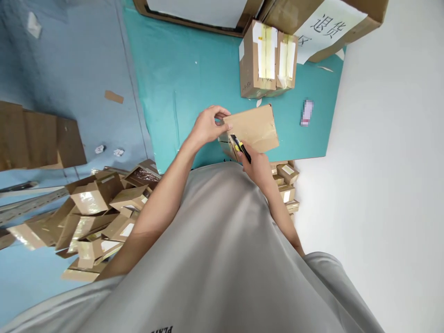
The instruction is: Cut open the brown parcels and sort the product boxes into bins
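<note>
A small taped cardboard box [255, 127] rests on the teal table top [180, 83] in front of me. My left hand [208, 126] grips the box's left end, fingers curled over its top edge. My right hand [257, 165] is closed round a yellow and black utility knife [240, 148], whose tip sits at the box's near left corner.
Two taller taped boxes [268, 60] stand at the table's far side, with a large carton bearing a paper sign [329, 25] behind them. A heap of emptied boxes [100, 212] lies on the blue floor at left. More small boxes [286, 182] are stacked under my right arm.
</note>
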`<act>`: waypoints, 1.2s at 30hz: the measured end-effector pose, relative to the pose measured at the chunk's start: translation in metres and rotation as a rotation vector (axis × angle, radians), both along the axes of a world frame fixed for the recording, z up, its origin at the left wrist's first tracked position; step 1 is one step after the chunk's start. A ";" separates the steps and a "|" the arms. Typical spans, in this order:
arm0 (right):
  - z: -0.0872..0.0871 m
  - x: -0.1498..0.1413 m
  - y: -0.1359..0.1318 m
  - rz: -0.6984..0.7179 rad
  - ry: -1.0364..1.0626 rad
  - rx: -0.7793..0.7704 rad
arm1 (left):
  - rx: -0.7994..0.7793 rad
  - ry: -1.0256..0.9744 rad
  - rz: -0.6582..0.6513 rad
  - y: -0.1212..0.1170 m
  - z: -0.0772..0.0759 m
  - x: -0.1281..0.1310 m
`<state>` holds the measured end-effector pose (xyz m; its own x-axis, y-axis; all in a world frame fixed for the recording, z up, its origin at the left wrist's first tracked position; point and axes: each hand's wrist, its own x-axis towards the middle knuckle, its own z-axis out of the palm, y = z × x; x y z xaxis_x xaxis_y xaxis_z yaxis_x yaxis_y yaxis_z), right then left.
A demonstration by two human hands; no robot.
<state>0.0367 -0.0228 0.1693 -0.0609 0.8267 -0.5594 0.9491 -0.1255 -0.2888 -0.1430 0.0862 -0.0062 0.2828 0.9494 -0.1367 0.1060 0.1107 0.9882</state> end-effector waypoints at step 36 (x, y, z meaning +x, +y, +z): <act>0.022 -0.049 -0.017 0.136 -0.368 -0.196 | 0.053 0.065 0.107 -0.021 0.016 0.000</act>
<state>-0.0128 -0.0396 0.1916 0.0709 0.7011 -0.7095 0.9960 -0.0109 0.0887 -0.1428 0.0652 0.0099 0.1715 0.9800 -0.1005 0.1600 0.0730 0.9844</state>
